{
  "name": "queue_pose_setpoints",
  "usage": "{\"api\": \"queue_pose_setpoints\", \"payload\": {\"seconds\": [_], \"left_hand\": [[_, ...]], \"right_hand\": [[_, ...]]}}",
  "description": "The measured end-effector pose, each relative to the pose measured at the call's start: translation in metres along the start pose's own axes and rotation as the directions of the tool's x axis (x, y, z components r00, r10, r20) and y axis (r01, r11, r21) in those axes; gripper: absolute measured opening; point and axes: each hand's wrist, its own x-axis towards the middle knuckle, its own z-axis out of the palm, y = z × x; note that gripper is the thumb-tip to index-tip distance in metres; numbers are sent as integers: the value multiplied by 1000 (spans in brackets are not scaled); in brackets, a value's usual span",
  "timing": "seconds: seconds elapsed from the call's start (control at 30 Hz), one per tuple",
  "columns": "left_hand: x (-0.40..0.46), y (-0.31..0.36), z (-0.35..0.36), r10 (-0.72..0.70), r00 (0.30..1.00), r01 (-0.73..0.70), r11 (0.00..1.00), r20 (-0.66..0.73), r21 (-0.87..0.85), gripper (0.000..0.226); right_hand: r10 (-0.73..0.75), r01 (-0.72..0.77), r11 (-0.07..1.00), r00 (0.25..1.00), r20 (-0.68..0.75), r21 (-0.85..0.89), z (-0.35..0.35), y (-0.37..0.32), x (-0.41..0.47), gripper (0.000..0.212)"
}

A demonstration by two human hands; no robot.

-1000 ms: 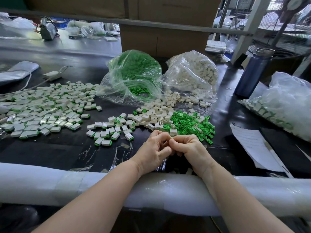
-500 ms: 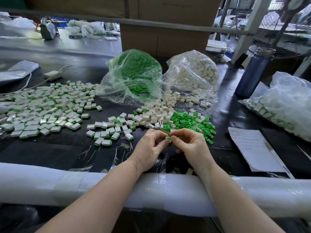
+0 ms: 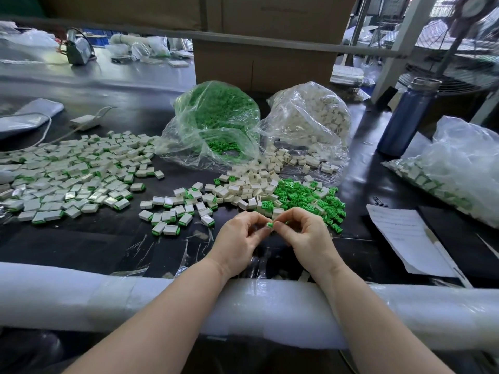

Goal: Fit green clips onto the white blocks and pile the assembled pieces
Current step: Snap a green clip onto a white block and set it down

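Both hands meet just above the black counter (image 3: 81, 247) at centre, forearms resting on a white foam-wrapped rail (image 3: 108, 300) along the near edge. Left hand (image 3: 240, 241) and right hand (image 3: 307, 236) have fingers curled, fingertips brought together; between them a small green clip (image 3: 270, 225) is pinched, thumb and forefinger of each hand closing on it from either side. Whether a white block sits under the clip cannot be told; fingers cover it. At 12 o'clock from the hands, just beyond the fingertips, lies a loose heap of white blocks (image 3: 251, 184); at 1 o'clock, touching that heap, a scatter of loose green clips (image 3: 310, 197). At 10 o'clock, a small group of assembled pieces (image 3: 175, 211), white with green edges; farther out at 9 to 10 o'clock, a much larger spread of assembled stock (image 3: 70, 171). Behind, at 11 to 12 o'clock, an open clear bag of green clips (image 3: 216, 122); beside it at 12 to 1 o'clock, a clear bag of white blocks (image 3: 310, 117). At 2 o'clock stands a blue bottle (image 3: 405, 120); at 3 o'clock, a paper sheet (image 3: 405, 238) and another filled clear bag (image 3: 453, 168).
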Motion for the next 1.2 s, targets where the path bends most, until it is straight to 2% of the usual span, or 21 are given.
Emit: {"api": "queue_pose_setpoints", "payload": {"seconds": [0.1, 0.23, 0.37, 0.53, 0.7, 0.83, 0.9, 1.03, 1.1, 1.2], "left_hand": [[0, 0, 0, -46, 996, 45, 999, -77, -15, 9], [-1, -1, -3, -90, 973, 97, 995, -212, 20, 16], [1, -5, -5, -67, 938, 119, 984, -339, 133, 19], [3, -11, -3, -43, 917, 156, 954, -397, 258, 23], [2, -13, -2, -122, 930, 269, 868, -348, 417, 33], [1, -10, 0, -134, 935, 316, 735, -328, 600, 30], [0, -9, 1, -54, 955, 237, 732, -292, 639, 33], [0, -6, 6, 150, 987, -78, 762, -57, 643, 36], [1, -8, 9, 158, 986, -154, 745, 52, 649, 45], [3, -11, 11, 101, 985, -169, 745, 141, 646, 49]], "right_hand": [[-14, 9, 999, 994, -113, -41, -1, 2, 1, 21], [16, -50, 990, 969, -246, -133, -5, 9, 3, 15], [33, -98, 970, 959, -283, -221, -6, 12, 5, 13], [26, -117, 944, 958, -284, -310, -5, 13, 5, 10], [-4, -99, 922, 964, -266, -374, -3, 9, 4, 9], [5, -107, 910, 969, -249, -401, -4, 9, 4, 9], [12, -113, 902, 971, -238, -416, -4, 9, 4, 11], [22, -126, 873, 975, -220, -472, -2, 11, 3, 17], [0, -106, 856, 979, -205, -506, -2, 11, 3, 20], [-20, -67, 823, 989, -147, -563, -1, 10, 3, 25]]}}
